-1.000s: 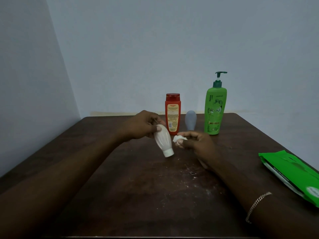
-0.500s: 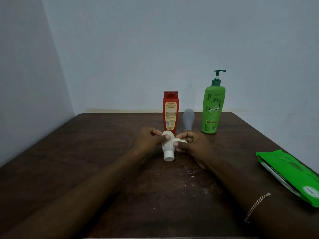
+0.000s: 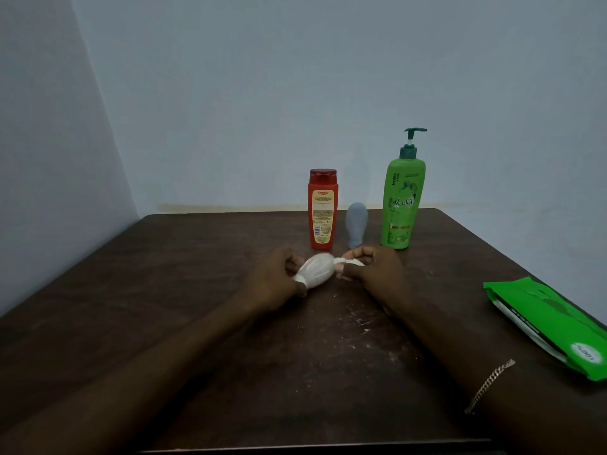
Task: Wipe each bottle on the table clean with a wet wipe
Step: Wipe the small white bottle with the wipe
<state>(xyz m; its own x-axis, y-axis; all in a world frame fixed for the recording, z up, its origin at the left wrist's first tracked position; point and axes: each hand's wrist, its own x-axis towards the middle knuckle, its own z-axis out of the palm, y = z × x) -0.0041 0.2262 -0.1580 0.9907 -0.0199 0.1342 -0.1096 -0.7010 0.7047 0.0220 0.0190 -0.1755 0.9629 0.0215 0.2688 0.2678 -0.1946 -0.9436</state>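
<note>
White ribbed bottle: tilted, held over the middle of the table. Left hand: fingers curled round its lower end. Right hand: fingers curled, pinching the wet wipe against its upper end

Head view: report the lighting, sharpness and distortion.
Head view: dim, even light, no glare; soft throughout, so fine print on the red bottle is unreadable; the white bottle looks slightly smeared; wide-angle stretch enlarges the wipe pack near the edge.
</note>
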